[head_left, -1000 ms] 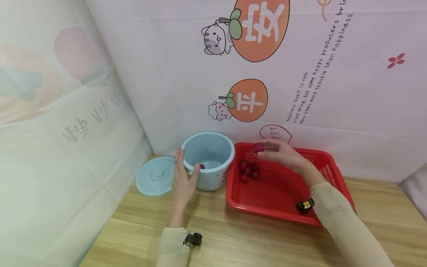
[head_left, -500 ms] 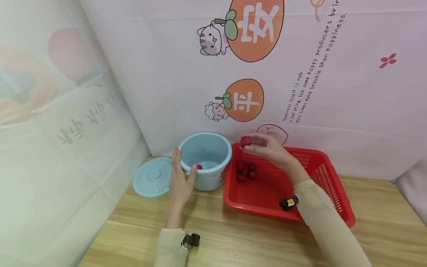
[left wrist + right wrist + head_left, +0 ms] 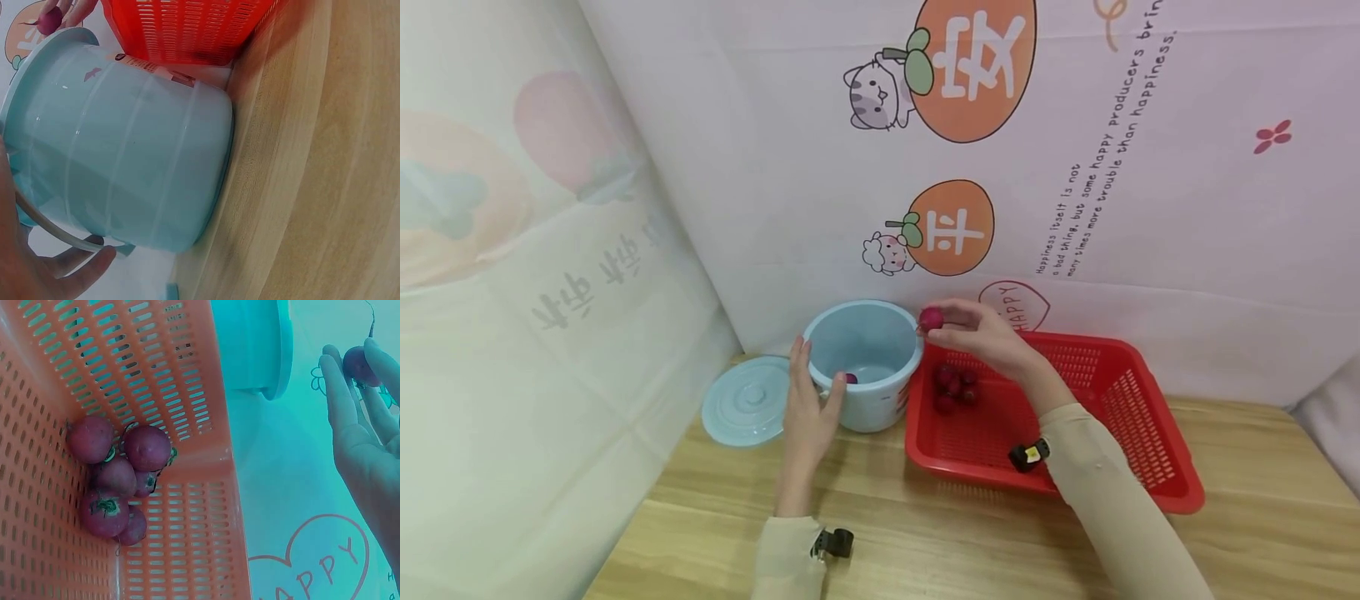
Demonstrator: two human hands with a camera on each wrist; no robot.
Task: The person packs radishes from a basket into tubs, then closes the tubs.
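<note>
My right hand (image 3: 988,340) pinches a red radish (image 3: 931,318) between thumb and fingers at the right rim of a light blue bucket (image 3: 872,408). In the right wrist view the radish's thin root points upward. My left hand (image 3: 808,421) is at the bucket's left side with fingers extended, the thumb at the near rim. The left wrist view has its fingertips by the bucket's handle (image 3: 53,228). Inside the bucket, part of another radish (image 3: 851,378) shows. Several radishes (image 3: 112,478) with trimmed green tops lie clustered in the red basket (image 3: 1000,477).
A light blue lid (image 3: 748,408) with a knob lies left of the bucket. The perforated basket stands close to the bucket's right on a wooden table (image 3: 917,542). A printed cloth (image 3: 805,183) hangs behind, and another covers the left side.
My right hand has carried the radish left from above the basket to the bucket's rim. My left hand stays at the bucket. The head view has shifted slightly.
</note>
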